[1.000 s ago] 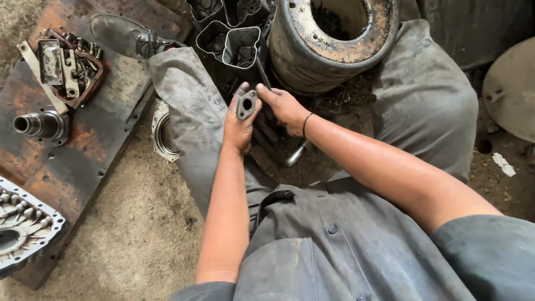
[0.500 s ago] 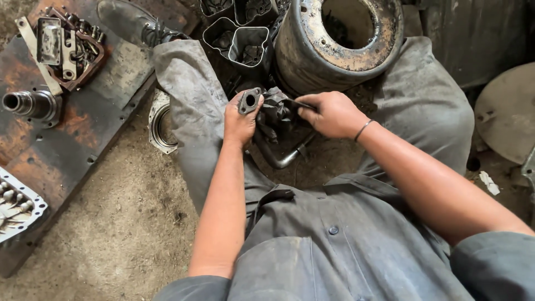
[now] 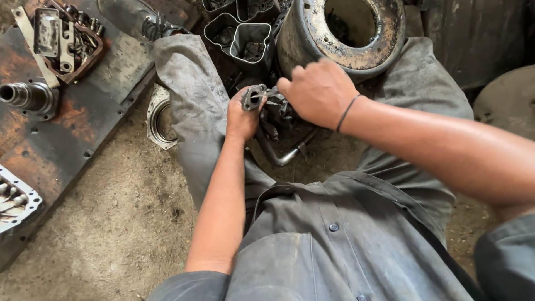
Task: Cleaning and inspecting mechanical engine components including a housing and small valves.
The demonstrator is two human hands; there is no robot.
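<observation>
Lying far left on a rusty steel plate (image 3: 72,122) are a shaft (image 3: 25,96) and an opened valve housing (image 3: 66,34) (already taken apart, it seems). A ring gasket (image 3: 160,117) sits beside the knee. The left hand (image 3: 242,114) pinches a small flanged metal part (image 3: 255,97) between the legs; the right hand (image 3: 317,92) closes its grip over the dark assembly (image 3: 276,111), still joined. The drum (image 3: 340,36) crowds behind.

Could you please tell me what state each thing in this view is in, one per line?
left hand: shut on the metal flange part
metal flange part: held between the knees
right hand: fist closed on top of the part
bent metal rod: lying on the ground below the hands
rusty drum: upright, open at the top
metal trays: open, holding small parts
</observation>
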